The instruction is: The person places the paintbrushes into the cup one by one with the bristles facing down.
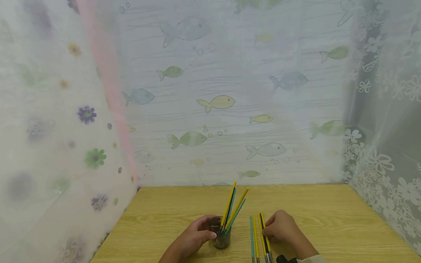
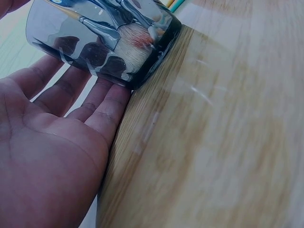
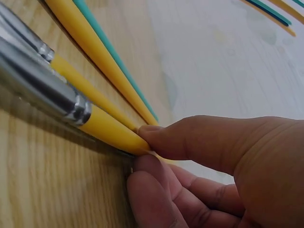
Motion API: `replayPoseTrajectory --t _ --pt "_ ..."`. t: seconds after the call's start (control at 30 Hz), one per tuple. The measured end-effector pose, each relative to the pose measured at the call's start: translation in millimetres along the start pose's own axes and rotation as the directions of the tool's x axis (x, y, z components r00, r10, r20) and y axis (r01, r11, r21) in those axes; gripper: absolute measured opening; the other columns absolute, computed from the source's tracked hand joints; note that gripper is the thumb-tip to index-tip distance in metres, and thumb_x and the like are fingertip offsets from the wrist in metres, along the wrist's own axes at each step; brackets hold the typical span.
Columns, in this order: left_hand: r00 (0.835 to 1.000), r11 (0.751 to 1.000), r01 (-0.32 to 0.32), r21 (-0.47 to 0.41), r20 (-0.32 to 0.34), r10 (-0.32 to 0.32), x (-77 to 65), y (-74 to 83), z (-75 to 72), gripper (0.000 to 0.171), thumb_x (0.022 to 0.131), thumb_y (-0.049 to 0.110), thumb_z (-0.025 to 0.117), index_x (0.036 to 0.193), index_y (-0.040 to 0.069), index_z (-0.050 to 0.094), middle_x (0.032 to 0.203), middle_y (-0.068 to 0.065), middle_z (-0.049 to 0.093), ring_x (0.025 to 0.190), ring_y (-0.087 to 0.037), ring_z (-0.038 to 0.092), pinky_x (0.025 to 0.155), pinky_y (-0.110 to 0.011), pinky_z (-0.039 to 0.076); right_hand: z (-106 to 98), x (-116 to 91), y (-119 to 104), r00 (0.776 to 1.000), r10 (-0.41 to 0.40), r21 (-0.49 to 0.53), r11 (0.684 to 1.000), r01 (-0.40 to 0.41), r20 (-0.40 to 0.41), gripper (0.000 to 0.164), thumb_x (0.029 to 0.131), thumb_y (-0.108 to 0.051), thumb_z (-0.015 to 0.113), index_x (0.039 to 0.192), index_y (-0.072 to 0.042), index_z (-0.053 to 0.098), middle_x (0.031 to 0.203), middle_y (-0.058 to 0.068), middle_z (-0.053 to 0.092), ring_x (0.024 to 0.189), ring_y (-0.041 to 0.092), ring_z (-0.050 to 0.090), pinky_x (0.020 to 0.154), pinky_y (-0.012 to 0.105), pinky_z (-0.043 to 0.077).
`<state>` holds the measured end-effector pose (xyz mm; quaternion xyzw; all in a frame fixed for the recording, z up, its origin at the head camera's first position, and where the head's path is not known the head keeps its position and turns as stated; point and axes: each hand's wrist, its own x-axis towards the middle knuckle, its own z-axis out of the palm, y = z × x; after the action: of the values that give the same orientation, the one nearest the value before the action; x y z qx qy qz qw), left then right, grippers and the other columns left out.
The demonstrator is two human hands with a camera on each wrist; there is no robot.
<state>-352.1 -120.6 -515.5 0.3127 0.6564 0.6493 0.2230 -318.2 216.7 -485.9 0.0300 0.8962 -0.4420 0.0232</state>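
Note:
In the head view my left hand (image 1: 188,239) holds a dark see-through glass (image 1: 221,243), thumb in front and fingers round the far side. Several yellow, teal and dark paintbrushes (image 1: 241,201) lean to the right in it, and the left wrist view shows their bristles (image 2: 135,42) at the bottom. My right hand (image 1: 282,227) pinches a yellow-handled paintbrush (image 3: 114,129) between thumb and fingertips, close over the table. Left of it lie a teal paintbrush (image 1: 252,235) and more yellow ones (image 1: 255,234) side by side, bristles toward me.
The wood-grain table (image 1: 327,216) runs back to a curtain (image 1: 222,76) printed with fish. A flowered sheet (image 1: 56,161) hangs along the left side, and a see-through one with white flowers (image 1: 402,158) along the right.

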Motion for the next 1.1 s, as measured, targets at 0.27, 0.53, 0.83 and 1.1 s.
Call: replayPoseTrajectory --t 0.27,0.53,0.83,1.1 --pt "1.000 1.000 -0.011 -0.004 -0.008 0.011 0.0 2.5 -0.9 0.053 0.104 0.007 0.055 0.155 0.005 0.042 0.156 -0.016 0.049 0.141 -0.027 0.051 0.108 -0.032 0.050 -14 1 -4 1.000 0.015 0.011 1.000 -0.015 -0.022 0.023 0.079 -0.006 0.083 0.098 0.006 0.076 0.081 0.009 0.073 0.065 0.019 0.071 0.060 0.035 0.062" --pt "1.000 1.000 -0.019 -0.018 -0.004 0.019 -1.8 2.3 -1.0 0.055 0.104 0.006 0.055 0.156 0.000 0.038 0.155 -0.018 0.049 0.140 -0.025 0.052 0.108 -0.030 0.050 -28 3 -6 0.997 0.052 0.089 0.995 -0.047 -0.053 0.026 0.081 -0.007 0.077 0.103 0.007 0.075 0.092 0.015 0.073 0.068 0.023 0.073 0.063 0.037 0.063" --pt "1.000 0.997 -0.010 -0.078 0.011 0.011 -1.1 0.6 -0.1 0.055 0.104 0.005 0.055 0.156 0.001 0.040 0.154 -0.019 0.050 0.138 -0.024 0.053 0.107 -0.031 0.050 -40 -2 -16 0.996 0.057 0.158 0.986 -0.046 -0.070 0.043 0.090 -0.009 0.069 0.124 0.017 0.064 0.107 0.025 0.071 0.077 0.023 0.074 0.067 0.037 0.064" --pt "0.999 0.996 -0.034 -0.077 0.005 0.035 -0.9 -5.2 1.2 0.056 0.102 0.002 0.056 0.154 -0.004 0.039 0.154 -0.018 0.050 0.137 -0.023 0.053 0.108 -0.030 0.049 -46 -10 -27 0.996 0.055 0.224 0.974 -0.037 -0.075 0.036 0.094 -0.011 0.066 0.119 0.015 0.064 0.109 0.026 0.071 0.080 0.023 0.074 0.071 0.039 0.064"
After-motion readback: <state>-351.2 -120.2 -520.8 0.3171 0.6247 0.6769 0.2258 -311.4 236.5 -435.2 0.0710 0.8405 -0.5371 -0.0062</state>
